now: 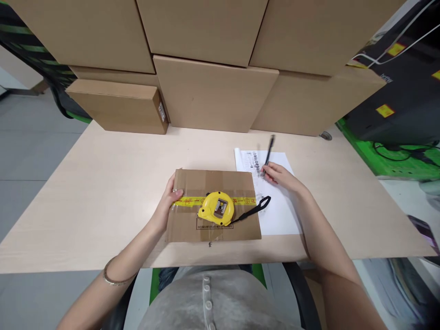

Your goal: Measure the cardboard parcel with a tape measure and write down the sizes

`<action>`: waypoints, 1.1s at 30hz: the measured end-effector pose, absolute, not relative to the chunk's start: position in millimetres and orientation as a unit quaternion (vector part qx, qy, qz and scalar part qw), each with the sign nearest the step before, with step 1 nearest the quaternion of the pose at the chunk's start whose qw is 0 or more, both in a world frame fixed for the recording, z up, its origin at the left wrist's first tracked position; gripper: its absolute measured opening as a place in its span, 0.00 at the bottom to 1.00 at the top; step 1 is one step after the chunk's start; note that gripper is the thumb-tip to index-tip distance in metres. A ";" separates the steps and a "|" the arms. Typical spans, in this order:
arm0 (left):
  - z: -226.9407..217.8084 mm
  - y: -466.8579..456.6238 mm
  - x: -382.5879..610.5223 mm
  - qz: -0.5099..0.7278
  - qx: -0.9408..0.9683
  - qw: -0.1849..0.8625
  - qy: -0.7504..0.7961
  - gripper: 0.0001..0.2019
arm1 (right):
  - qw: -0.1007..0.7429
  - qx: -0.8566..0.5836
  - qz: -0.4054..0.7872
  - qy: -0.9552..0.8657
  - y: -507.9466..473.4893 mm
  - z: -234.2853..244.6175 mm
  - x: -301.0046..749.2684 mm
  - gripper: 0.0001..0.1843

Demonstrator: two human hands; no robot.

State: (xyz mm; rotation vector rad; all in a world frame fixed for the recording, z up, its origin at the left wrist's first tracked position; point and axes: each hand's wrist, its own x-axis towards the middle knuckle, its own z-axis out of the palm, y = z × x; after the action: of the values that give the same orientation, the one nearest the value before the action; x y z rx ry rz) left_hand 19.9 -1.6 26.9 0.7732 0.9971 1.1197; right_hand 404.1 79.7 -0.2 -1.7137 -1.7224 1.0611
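A taped cardboard box (185,224) lies near the table's front edge. My left hand (172,196) grips its left side, with the thumb over the top edge by the yellow tape. On the box rests a yellow tape measure (210,211), its black wrist strap (254,210) reaching past the right edge. My right hand (280,175) pinches a black pen (270,147), tip down over a white sheet of paper (278,215) with printed or written text at its upper left. The box covers part of that sheet.
Large cardboard boxes (213,96) are stacked along the table's back. A flatter box (120,107) stands at the back left. On the right, a dark machine (395,101) with cables sits on a green surface (395,167). The pale tabletop (85,206) spreads left.
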 end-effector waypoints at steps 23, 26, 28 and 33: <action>37.6 -3.6 23.0 0.473 0.319 0.664 0.484 0.41 | 0.381 -0.619 0.409 -0.552 86.6 -30.8 412.5 0.26; 34.2 -2.3 21.0 0.473 0.321 0.664 0.481 0.41 | 0.382 -0.619 0.408 -0.552 86.4 -30.6 411.8 0.24; 30.9 -0.6 19.1 0.470 0.320 0.670 0.477 0.42 | 0.381 -0.617 0.408 -0.554 86.2 -30.7 411.7 0.23; 23.3 3.3 15.7 0.473 0.334 0.663 0.475 0.41 | 0.380 -0.617 0.403 -0.560 86.1 -32.9 412.5 0.22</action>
State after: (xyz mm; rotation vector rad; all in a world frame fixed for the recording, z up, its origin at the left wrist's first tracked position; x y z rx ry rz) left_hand 15.7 3.3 23.3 0.7545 1.0727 1.0685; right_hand 412.5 86.1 -32.9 -1.5749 -1.4290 1.0291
